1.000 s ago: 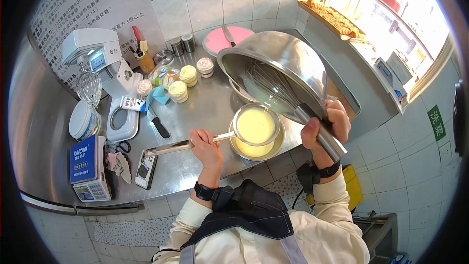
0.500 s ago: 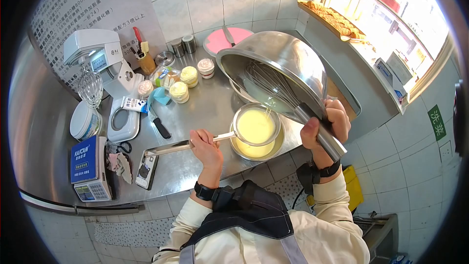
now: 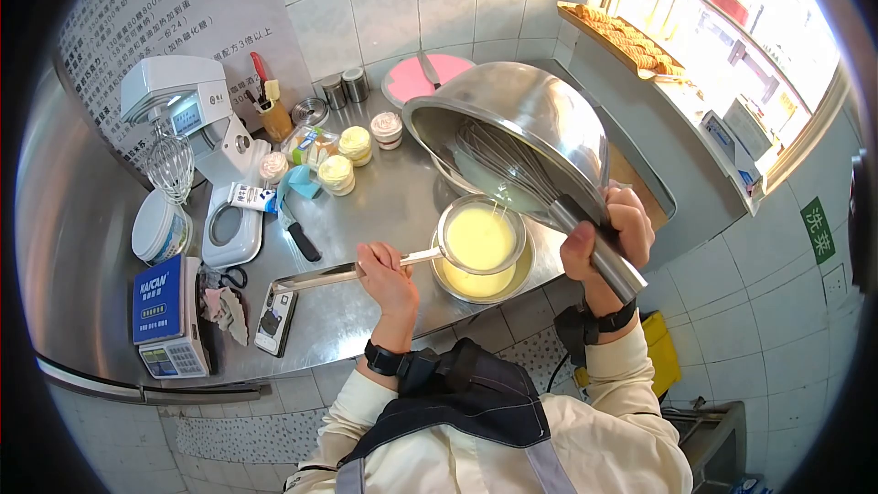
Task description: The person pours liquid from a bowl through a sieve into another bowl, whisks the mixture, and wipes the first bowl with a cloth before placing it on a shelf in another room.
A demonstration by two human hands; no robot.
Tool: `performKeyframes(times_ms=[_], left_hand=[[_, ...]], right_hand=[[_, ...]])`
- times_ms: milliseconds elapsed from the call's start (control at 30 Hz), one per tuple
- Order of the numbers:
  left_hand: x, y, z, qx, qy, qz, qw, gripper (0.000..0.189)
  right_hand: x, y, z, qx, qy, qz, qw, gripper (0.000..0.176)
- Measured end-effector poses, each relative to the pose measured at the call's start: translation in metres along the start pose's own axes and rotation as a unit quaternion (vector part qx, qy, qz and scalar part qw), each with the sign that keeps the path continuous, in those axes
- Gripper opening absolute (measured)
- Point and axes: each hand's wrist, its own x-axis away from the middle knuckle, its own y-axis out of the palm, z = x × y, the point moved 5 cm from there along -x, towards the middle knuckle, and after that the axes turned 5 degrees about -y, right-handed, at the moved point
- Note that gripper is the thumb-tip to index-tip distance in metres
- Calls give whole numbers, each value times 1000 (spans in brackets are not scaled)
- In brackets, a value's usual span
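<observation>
The heavy, slippery-looking bowl (image 3: 540, 96) is probably needing strong holding: the right hand (image 3: 605, 234) is gripping its rim (image 3: 408, 110) and whisk handle (image 3: 618, 269); the left hand (image 3: 388, 280) is squeezing the strainer handle (image 3: 315, 276).

Pale yellow liquid (image 3: 480, 236), silver bowl (image 3: 549, 96)
The counter (image 3: 380, 215) is silver too, the round mat (image 3: 408, 84) pink, the wall sign (image 3: 817, 229) green with white characters, the box (image 3: 157, 300) blue with white letters; the person's sleeves (image 3: 625, 373) are cream, the apron (image 3: 448, 402) black with grey straps (image 3: 350, 477), the floor strip (image 3: 247, 440) whitish with dark specks
</observation>
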Motion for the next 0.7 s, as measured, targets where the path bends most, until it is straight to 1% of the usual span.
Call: performKeyframes(times_ms=[33, 100, 167, 233, 400, 533, 700], left_hand=[[0, 0, 0, 2, 0, 1, 1000, 41], [2, 2, 1, 3, -1, 11, 1000, 41], [2, 2, 1, 5, -2, 19, 1000, 41], [1, 1, 1, 9, 0, 1, 1000, 41], [1, 1, 1, 0, -1, 18, 1000, 41], [1, 2, 1, 2, 0, 14, 1000, 41], [0, 2, 0, 7, 1, 12, 1000, 41]], right_hand=[[0, 2, 2, 0, 0, 0, 1000, 32], [2, 3, 4, -12, -37, 35, 999, 24], [5, 4, 6, -12, -42, 34, 998, 24], [4, 5, 5, -14, -49, 32, 998, 24], [5, 6, 6, -16, -44, 57, 997, 24], [9, 4, 7, -16, -42, 42, 998, 24], [15, 2, 5, -12, -5, 47, 999, 26]])
